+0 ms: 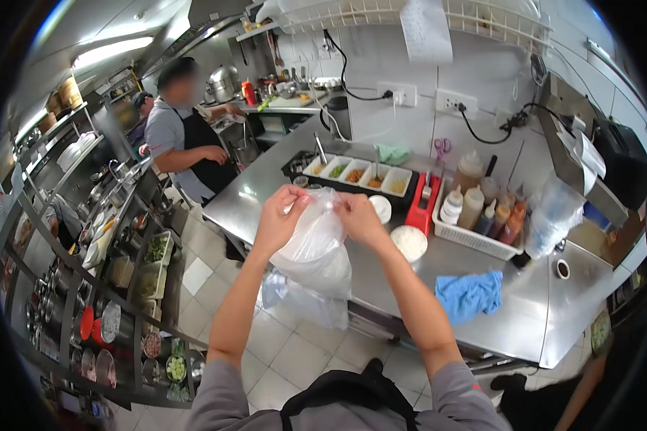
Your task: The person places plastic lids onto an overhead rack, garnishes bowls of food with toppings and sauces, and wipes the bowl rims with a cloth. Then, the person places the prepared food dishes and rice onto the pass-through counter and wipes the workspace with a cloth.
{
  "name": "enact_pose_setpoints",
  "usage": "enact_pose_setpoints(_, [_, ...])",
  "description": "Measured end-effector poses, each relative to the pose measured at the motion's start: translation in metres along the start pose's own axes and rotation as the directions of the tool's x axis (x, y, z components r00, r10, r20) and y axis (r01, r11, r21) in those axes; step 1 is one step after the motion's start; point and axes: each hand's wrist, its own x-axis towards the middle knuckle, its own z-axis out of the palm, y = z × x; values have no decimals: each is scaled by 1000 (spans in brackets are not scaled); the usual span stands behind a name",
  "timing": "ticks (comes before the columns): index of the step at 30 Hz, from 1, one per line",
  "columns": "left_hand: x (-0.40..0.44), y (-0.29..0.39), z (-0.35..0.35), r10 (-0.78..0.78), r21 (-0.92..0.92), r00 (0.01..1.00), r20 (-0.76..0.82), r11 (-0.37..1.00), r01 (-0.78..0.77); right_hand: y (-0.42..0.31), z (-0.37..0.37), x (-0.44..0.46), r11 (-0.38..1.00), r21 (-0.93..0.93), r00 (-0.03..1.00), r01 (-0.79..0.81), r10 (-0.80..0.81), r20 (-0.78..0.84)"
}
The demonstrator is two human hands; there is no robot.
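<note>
Head view: left hand (284, 217) here, fingers pinched on the top of a translucent plastic bag (313, 251), hanging right at the counter (246, 192); now right hand (359, 217), fingers clamped on it too; then white tub (413, 259), blue cloth (469, 293).

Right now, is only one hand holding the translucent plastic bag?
No, the left hand and the right hand both grip the translucent plastic bag near its top.
</note>
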Motion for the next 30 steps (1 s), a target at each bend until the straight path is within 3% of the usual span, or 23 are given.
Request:
enact_pose_setpoints(2, [20,-50,-3,-22,-205,1000,-5,979,20,31,12,27,998,-18,994,-54,56,93])
enact_pose_setpoints(3, [28,-52,-4,-104,-207,994,-30,974,96,24,7,36,949,-52,913,-310,312,262])
enact_pose_setpoints(5, [43,-57,-2,-269,-229,960,-83,942,244,61,20,54,907,-421,1000,-25,26,-5])
enact_pose_setpoints(7, [59,-59,-7,-211,-241,973,-95,953,183,42,6,62,831,-545,972,112,-207,-115])
enact_pose_setpoints(9, [74,-63,-10,-172,-268,980,-100,953,140,48,6,82,836,-360,876,414,-474,-94])
enact_pose_setpoints(10, [78,-66,-11,-180,-270,980,-89,951,150,47,6,88,930,-224,955,290,-297,4])
enact_pose_setpoints(12, [91,-72,-11,-180,-272,982,-55,949,158,41,3,97,999,-4,968,-38,38,248])
enact_pose_setpoints(15, [90,-77,-6,-60,-222,969,-239,975,6,54,13,108,952,280,990,-122,98,97])
enact_pose_setpoints(16, [85,-85,-4,107,-32,901,-420,991,-133,55,16,110,946,312,996,-93,84,43])
enact_pose_setpoints(19, [61,-76,-11,239,118,949,-208,969,-218,44,22,111,879,409,969,-247,233,83])
enact_pose_setpoints(20, [63,-66,-8,249,168,956,-155,960,-223,44,25,114,869,438,973,-231,218,80])
enact_pose_setpoints(23, [78,-68,-8,106,137,993,-52,986,-98,44,32,117,859,474,980,-195,187,64])
enact_pose_setpoints(27, [81,-76,-16,150,152,989,-10,977,-147,45,37,121,901,408,985,-148,173,-27])
enact_pose_setpoints(30, [81,-83,-20,24,181,1000,1,983,-24,49,45,124,926,360,986,-111,147,-73])
